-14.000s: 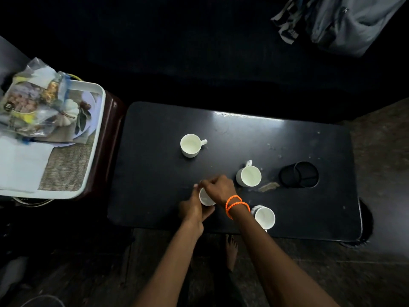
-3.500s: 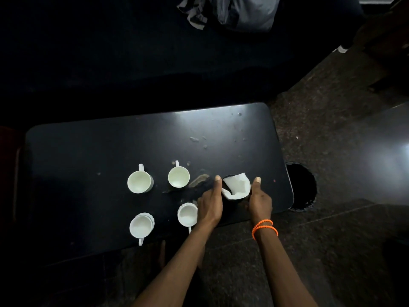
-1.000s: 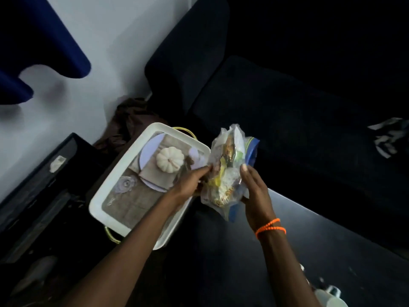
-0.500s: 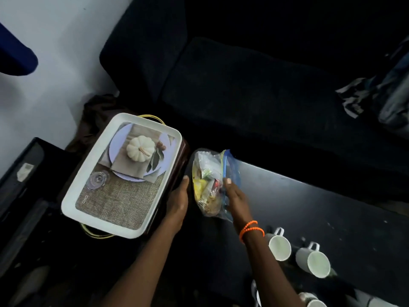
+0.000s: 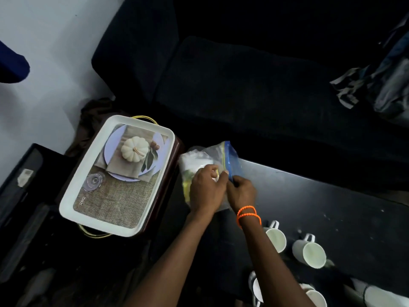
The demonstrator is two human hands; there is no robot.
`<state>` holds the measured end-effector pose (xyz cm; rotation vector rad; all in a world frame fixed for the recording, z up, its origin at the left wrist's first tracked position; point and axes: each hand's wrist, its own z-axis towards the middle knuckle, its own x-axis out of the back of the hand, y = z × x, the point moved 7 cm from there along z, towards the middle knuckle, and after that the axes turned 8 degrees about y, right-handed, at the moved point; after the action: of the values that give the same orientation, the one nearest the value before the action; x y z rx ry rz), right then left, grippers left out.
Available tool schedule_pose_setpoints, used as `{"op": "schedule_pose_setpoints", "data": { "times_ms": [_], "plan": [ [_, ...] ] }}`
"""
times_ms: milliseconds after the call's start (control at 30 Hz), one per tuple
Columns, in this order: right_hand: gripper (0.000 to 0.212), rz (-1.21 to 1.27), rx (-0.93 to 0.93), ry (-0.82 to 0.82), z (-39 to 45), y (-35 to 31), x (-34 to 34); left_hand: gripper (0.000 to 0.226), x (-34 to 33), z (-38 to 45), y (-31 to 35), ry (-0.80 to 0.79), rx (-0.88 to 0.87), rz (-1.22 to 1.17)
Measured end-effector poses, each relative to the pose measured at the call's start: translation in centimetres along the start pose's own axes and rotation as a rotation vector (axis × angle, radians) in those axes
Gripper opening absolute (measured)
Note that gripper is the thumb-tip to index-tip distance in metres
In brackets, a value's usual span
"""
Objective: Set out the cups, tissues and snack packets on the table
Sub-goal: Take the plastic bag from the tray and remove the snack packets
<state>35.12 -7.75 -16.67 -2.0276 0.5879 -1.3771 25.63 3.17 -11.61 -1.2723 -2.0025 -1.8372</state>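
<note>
Two hands meet at the mouth of a clear zip bag [image 5: 212, 158] of snack packets, which lies on the near-left corner of the dark table [image 5: 321, 209], just beside the white tray [image 5: 73, 196] on the stand to its left. The left hand [image 5: 207, 189] rests over the top of the bag with its fingers curled down onto the plastic, fingertips pressed together near the blue zip strip [image 5: 231, 160]. The right hand [image 5: 242, 192], with an orange bracelet [image 5: 247, 214] at the wrist, pinches the same strip from the other side, though its fingertips are partly hidden behind the left hand. The bag lies mostly under and beyond the fingers, its bulk toward the tray and its opening toward the sofa [image 5: 243, 85]. The risk I see is at this corner: the bag sits close to the table edge, so a sharp pull on the zip could drag it off or tip packets into the gap beside the tray. Thin plastic may also tear if the hands pull unevenly. Four white cups [image 5: 309, 253] stand to the right near the forearm, so a wide elbow swing could knock one.
</note>
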Motion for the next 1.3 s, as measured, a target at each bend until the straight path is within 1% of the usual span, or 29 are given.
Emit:
{"op": "schedule_pose_setpoints", "data": {
  "times_ms": [100,133,167,200,233,300,333,367,400,433,467,500,533,600,633,733,800,833,900,1000,1067,1133,1233,1300],
  "plan": [
    [0.018,0.12,0.131,0.097,-2.4,-2.2,3.5,0.078,-1.3,0.1,0.4,-0.137,0.113,0.005],
    [0.015,0.156,0.153,0.116,-3.3,-2.6,4.4,0.085,-1.8,0.0,0.8,-0.17,0.13,-0.005],
    [0.013,0.183,0.162,0.118,-4.1,-3.1,5.1,0.083,-2.0,0.0,1.3,-0.177,0.133,-0.009],
    [0.012,0.203,0.166,0.104,-4.6,-3.4,5.4,0.074,-2.0,0.2,1.7,-0.158,0.117,0.0],
    [0.01,0.22,0.166,0.069,-4.9,-3.7,5.4,0.061,-1.6,0.4,2.1,-0.119,0.088,0.025],
    [0.011,0.285,0.12,-0.089,-5.3,-4.0,4.7,0.037,-0.3,0.8,2.6,-0.018,0.02,0.083],
    [0.014,0.365,0.055,-0.189,-5.2,-3.8,4.1,0.032,0.5,0.9,2.7,0.027,-0.011,0.103],
    [0.017,0.481,-0.05,-0.268,-5.1,-3.6,3.6,0.03,1.3,1.1,2.6,0.063,-0.039,0.118],
    [0.018,0.599,-0.179,-0.312,-4.9,-3.1,3.2,0.031,2.0,1.2,2.4,0.089,-0.067,0.124],
    [0.018,0.676,-0.298,-0.31,-4.5,-2.6,2.9,0.031,2.7,1.3,2.1,0.106,-0.094,0.115],
    [0.017,0.703,-0.378,-0.269,-3.7,-1.9,2.6,0.031,3.3,1.4,1.7,0.118,-0.113,0.083],
    [0.018,0.621,-0.388,-0.216,-2.6,-1.4,2.4,0.03,3.8,1.5,1.3,0.131,-0.122,0.031],
    [0.02,0.441,-0.332,-0.182,-1.4,-1.0,2.0,0.029,4.4,1.4,1.0,0.148,-0.125,-0.027],
    [0.028,0.013,-0.198,-0.168,0.2,-1.0,0.8,0.028,5.2,1.1,0.2,0.188,-0.13,-0.111],
    [0.033,-0.105,-0.146,-0.176,0.7,-1.3,0.1,0.027,5.3,0.9,-0.1,0.203,-0.133,-0.131],
    [0.049,-0.267,0.01,-0.231,1.3,-2.8,-2.6,0.021,5.4,0.5,-0.6,0.214,-0.148,-0.151],
    [0.051,-0.395,0.11,-0.238,1.5,-3.4,-4.1,0.019,5.5,0.5,-0.8,0.22,-0.157,-0.154],
    [0.05,-0.434,0.121,-0.226,1.5,-3.4,-4.4,0.019,5.5,0.5,-0.8,0.221,-0.161,-0.166],
    [0.048,-0.461,0.138,-0.203,1.3,-3.1,-4.9,0.02,5.8,0.6,-0.7,0.216,-0.168,-0.182],
    [0.043,-0.443,0.172,-0.213,1.0,-3.2,-5.6,0.02,6.4,0.9,-0.6,0.211,-0.173,-0.187],
    [0.045,-0.446,0.201,-0.218,0.8,-3.9,-5.5,0.018,6.9,1.2,-0.7,0.237,-0.174,-0.196],
    [0.039,-0.438,0.256,-0.208,0.4,-5.4,-4.7,0.014,7.5,1.6,-1.0,0.278,-0.152,-0.197],
    [0.026,-0.306,0.328,-0.172,-0.9,-8.8,-2.2,0.012,8.0,2.5,-1.8,0.33,-0.1,-0.204],
    [0.014,-0.192,0.412,-0.101,-2.2,-11.1,0.9,0.012,8.2,3.0,-2.0,0.345,-0.077,-0.198]
  ]
}}
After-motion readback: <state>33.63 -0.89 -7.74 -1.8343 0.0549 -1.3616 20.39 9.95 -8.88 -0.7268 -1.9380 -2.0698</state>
